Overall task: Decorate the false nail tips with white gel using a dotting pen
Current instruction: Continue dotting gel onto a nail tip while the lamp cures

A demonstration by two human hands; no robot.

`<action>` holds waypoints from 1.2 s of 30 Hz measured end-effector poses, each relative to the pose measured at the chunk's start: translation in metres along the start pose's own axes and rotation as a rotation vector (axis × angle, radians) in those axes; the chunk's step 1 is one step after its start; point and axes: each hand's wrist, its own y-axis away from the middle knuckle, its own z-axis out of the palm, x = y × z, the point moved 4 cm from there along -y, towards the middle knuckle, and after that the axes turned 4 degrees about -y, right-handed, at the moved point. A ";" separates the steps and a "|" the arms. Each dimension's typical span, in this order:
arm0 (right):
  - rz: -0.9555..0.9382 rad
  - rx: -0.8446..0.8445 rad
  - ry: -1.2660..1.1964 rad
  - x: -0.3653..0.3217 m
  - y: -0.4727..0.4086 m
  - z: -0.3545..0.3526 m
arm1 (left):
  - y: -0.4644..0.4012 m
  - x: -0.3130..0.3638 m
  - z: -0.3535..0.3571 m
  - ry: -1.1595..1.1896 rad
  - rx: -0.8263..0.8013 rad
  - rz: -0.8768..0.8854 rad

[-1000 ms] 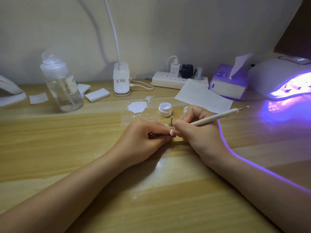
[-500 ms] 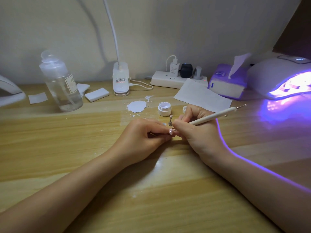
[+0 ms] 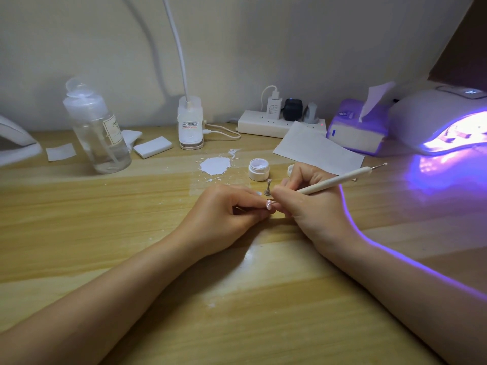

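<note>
Head view: over the desk [image 3: 131, 233], the left hand [image 3: 226, 214] pinches the tiny, light, slippery-looking nail tip [image 3: 269, 205], best held by its edges, while the right hand [image 3: 311, 206] grips the pen [image 3: 334, 183].

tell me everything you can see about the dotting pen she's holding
The dotting pen is a slim cream-white stick with a thin metal end tipped by a small ball pointing up and to the right. The right hand grips it low, like a pencil, so it slants down to the left toward the false nail tip that the left hand pinches. Its working end is hidden behind the fingers.
</note>
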 end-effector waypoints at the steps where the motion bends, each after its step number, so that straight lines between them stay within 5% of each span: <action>1: -0.001 -0.003 0.005 0.000 0.000 0.000 | 0.000 0.000 0.000 0.000 0.001 0.001; 20: 0.022 0.069 0.035 -0.001 0.001 -0.001 | 0.000 0.000 -0.001 -0.027 0.010 0.002; 29: 0.069 0.178 -0.244 -0.006 0.001 -0.004 | 0.001 0.001 -0.001 0.007 -0.010 -0.021; 36: 0.027 0.087 -0.085 -0.001 0.000 -0.006 | 0.001 -0.001 -0.001 0.035 0.011 -0.008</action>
